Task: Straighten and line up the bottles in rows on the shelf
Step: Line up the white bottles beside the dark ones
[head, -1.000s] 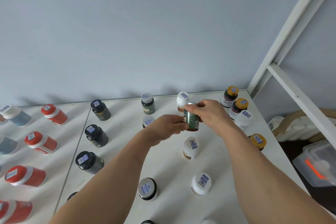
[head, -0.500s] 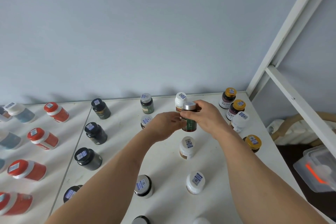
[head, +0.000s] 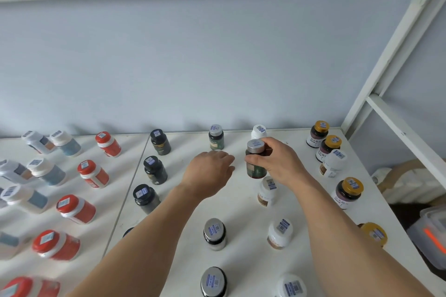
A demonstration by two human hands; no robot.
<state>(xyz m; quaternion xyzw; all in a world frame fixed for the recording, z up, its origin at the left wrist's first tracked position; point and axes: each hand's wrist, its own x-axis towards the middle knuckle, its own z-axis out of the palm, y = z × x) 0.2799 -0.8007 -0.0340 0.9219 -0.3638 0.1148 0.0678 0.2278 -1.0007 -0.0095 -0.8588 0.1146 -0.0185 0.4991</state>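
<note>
My right hand (head: 282,164) is shut on a dark green bottle with a silver cap (head: 256,169), holding it upright just above the white shelf (head: 241,212), in the column of white-capped bottles. A white bottle (head: 258,130) stands behind it and another (head: 267,190) in front of it. My left hand (head: 210,173) is off the green bottle, to its left, fingers loosely curled over a bottle of which only a sliver of cap (head: 218,150) shows. A green silver-capped bottle (head: 216,137) stands at the back.
Black bottles (head: 155,170) form a column to the left, with red-capped bottles (head: 93,174) and white-capped ones beyond. Yellow-capped bottles (head: 328,144) crowd the shelf's right edge. A white frame post (head: 395,41) rises at the right; a plastic bin (head: 429,236) sits below.
My left hand has let go of the green bottle and moved left. My right hand keeps the bottle and has turned it upright, cap up.
</note>
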